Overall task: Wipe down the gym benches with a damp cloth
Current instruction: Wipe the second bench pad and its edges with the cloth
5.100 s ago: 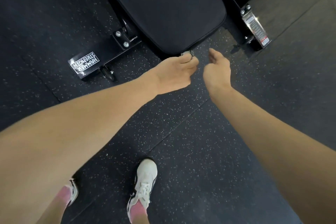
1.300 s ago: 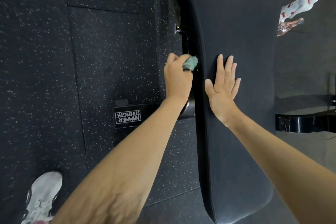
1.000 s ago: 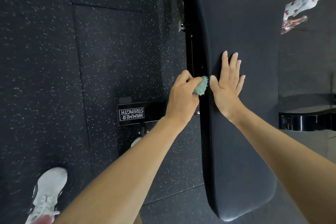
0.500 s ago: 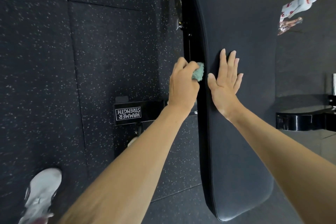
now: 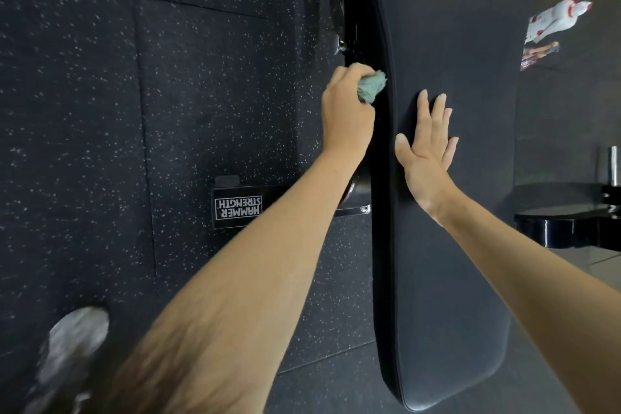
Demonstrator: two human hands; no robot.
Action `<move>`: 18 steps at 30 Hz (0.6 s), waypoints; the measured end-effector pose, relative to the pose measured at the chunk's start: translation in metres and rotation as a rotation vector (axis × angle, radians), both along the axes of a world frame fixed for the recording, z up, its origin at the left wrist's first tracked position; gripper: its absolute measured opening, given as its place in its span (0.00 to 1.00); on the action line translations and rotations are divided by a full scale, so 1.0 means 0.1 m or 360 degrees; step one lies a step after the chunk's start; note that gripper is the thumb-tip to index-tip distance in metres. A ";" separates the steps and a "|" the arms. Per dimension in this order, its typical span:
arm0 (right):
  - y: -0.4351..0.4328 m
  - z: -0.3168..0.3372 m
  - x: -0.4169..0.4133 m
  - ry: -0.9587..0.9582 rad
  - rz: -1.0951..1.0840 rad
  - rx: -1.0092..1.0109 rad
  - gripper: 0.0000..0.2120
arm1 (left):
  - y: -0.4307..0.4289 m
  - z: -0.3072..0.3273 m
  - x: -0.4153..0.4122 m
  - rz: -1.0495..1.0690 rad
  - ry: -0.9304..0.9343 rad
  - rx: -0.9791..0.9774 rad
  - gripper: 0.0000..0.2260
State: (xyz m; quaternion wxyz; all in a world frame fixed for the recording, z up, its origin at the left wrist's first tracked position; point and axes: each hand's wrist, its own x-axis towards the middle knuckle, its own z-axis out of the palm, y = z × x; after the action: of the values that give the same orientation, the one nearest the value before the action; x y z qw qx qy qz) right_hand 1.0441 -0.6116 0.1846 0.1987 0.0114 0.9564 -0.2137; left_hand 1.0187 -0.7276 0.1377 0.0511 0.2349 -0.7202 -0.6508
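The green cloth (image 5: 472, 88) is bunched up in the left hand (image 5: 346, 111), fingers curled tight round it, pressed on the left side edge of the black bench pad (image 5: 470, 245). The right hand (image 5: 425, 151) lies flat on the pad, fingers straight. A Hammer Strength label (image 5: 238, 207) sits on the frame, left of the pad.

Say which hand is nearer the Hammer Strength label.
Left. The left hand, gripping the cloth, is at the edge of the bench pad facing the label; the right hand lies flat on its top, farther away.
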 end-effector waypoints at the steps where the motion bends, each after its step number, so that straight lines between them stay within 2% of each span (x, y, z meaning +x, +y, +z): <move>1: 0.01 0.00 0.00 0.0007 -0.0002 0.0004 0.31 | 0.04 0.01 0.00 0.0026 -0.0019 0.0007 0.19; 4: 0.00 -0.01 0.00 0.0031 -0.0007 0.0011 0.31 | 0.13 -0.03 0.22 0.0007 0.0016 0.0004 0.18; 8: -0.04 0.00 0.00 0.0034 -0.0037 0.0035 0.32 | 0.09 -0.04 0.43 -0.0197 0.0034 0.0009 0.16; 14: -0.07 0.03 -0.01 -0.0009 -0.0071 0.0059 0.32 | -0.12 -0.12 0.65 -0.0867 -0.0006 -0.0027 0.14; 15: -0.07 0.03 0.00 -0.0002 -0.0075 0.0063 0.32 | -0.13 -0.13 0.64 -0.0818 -0.0015 -0.0011 0.14; 18: -0.05 0.03 0.00 -0.0004 -0.0067 0.0049 0.32 | -0.12 -0.03 0.40 -0.0220 -0.0142 0.0039 0.14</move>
State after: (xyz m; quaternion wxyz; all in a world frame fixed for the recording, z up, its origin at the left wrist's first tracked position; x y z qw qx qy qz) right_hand 1.0440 -0.6167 0.1873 0.1951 0.0348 0.9589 -0.2030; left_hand 1.0585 -0.7396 0.1351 -0.0290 0.2142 -0.7282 -0.6504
